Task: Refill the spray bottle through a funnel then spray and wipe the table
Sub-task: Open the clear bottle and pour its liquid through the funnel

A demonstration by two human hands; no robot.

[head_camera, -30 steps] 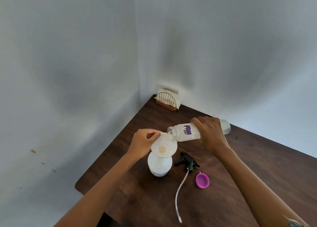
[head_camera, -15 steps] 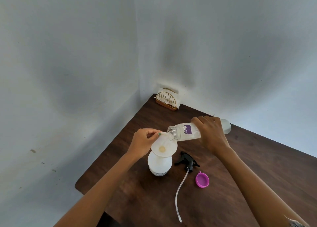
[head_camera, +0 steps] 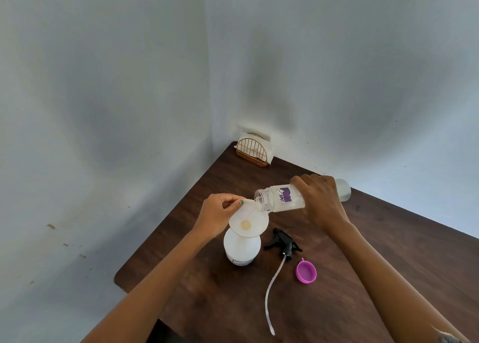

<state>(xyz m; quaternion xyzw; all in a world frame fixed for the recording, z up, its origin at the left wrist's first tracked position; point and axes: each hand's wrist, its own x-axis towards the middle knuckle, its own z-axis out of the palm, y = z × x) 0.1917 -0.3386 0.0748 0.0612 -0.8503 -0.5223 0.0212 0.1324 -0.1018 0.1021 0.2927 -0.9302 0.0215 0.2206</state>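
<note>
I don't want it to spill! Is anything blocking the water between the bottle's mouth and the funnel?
Nothing visible blocks it. The clear bottle, tipped by the right hand, has its open mouth just over the funnel, which the left hand pinches at the rim atop the spray bottle.

Both arms reach forward. Left hand point(head_camera: 217, 217) pinches the funnel point(head_camera: 248, 224) rim; right hand point(head_camera: 320, 202) grips the tilted bottle point(head_camera: 278, 198) overhand.

Soft, even daylight; broad diffuse shadows mottle the pale blue-grey plaster walls point(head_camera: 129, 83). The dark brown wooden table point(head_camera: 388, 252) shows a faint sheen, no glare. Wide-angle lens bends edges; focus slightly soft throughout.
</note>
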